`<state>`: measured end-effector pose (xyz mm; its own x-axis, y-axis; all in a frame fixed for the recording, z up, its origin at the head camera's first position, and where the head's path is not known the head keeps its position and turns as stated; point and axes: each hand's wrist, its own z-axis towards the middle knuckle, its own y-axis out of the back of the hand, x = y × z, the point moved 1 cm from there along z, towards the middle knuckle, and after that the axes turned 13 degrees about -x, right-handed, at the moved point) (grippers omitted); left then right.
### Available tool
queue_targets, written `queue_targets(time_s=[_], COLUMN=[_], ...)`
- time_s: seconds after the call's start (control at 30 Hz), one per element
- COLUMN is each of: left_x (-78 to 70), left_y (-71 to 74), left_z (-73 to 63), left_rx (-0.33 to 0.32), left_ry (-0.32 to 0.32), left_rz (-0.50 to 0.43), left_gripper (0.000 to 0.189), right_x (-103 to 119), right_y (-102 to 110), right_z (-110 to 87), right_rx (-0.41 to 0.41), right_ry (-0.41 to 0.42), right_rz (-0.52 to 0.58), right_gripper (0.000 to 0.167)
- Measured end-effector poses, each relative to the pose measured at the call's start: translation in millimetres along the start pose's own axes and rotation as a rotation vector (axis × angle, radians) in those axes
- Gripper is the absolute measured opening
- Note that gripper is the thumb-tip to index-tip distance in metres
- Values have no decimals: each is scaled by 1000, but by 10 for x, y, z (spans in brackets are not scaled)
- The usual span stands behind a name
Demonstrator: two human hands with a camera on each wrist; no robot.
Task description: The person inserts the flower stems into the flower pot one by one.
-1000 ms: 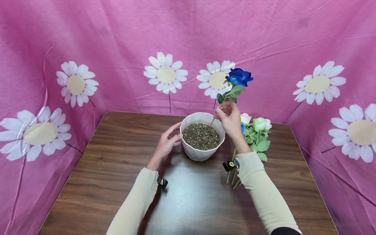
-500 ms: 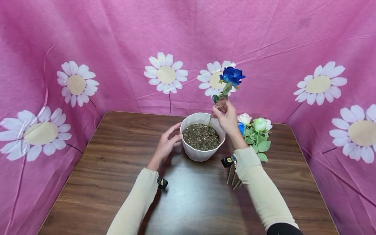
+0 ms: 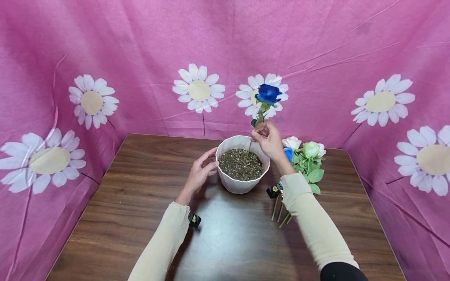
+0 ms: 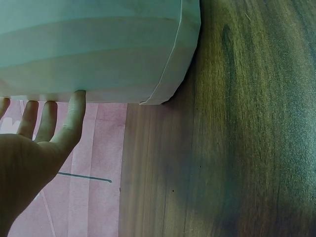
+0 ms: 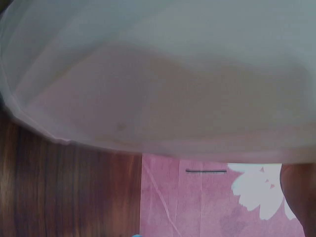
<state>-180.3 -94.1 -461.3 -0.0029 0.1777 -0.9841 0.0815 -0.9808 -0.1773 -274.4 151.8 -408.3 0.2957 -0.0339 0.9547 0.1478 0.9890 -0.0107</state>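
A white faceted flower pot [image 3: 239, 186] filled with dark soil [image 3: 239, 166] stands near the back of the table. My right hand [image 3: 271, 144] pinches the stem of a blue rose [image 3: 268, 94] between thumb and fingers. The bloom stands above the hand, and the stem runs down into the pot, its lower end at the soil by the back right wall. On the pot's left side, my left hand [image 3: 198, 173] rests its fingertips against the wall, thumb at the rim. The left wrist view shows spread fingers [image 4: 76, 116] at the pot. The pot mostly fills the right wrist view.
Right of the pot lies a bunch of flowers with green leaves [image 3: 309, 168], including a pale green rose [image 3: 311, 149], a whitish rose [image 3: 292, 142] and another blue bloom [image 3: 289, 153]. Pink daisy-print cloth [image 3: 225, 39] surrounds the wooden table [image 3: 140, 195] at the back and sides.
The right hand has moved left and slightly down with the blue rose, which now stands more upright over the pot. The left hand has stayed on the pot.
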Motion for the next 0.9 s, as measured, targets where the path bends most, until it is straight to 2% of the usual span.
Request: queue_targets(time_s=[0.13,0.33,0.53,0.67,0.9], left_x=[-4,-1,-9,-7,-8], left_y=[-6,-9,-12,-4,-4], left_z=[-10,-11,-17,-22,-7], left_rx=[7,5,7,3,-1], left_ry=[3,4,-2,-1,-7], left_rz=[1,5,5,4,8], left_gripper=[54,54,54,54,54], right_x=[58,287,315,332,38], right_y=[9,-12,-72,-119,-116], right_z=[-29,-99,-80,-75,10], right_rx=[16,63,119,149,104], right_ry=[-26,2,22,62,97], right_rz=[-11,-69,-130,-183,-198], right_gripper=[17,15,14,15,21])
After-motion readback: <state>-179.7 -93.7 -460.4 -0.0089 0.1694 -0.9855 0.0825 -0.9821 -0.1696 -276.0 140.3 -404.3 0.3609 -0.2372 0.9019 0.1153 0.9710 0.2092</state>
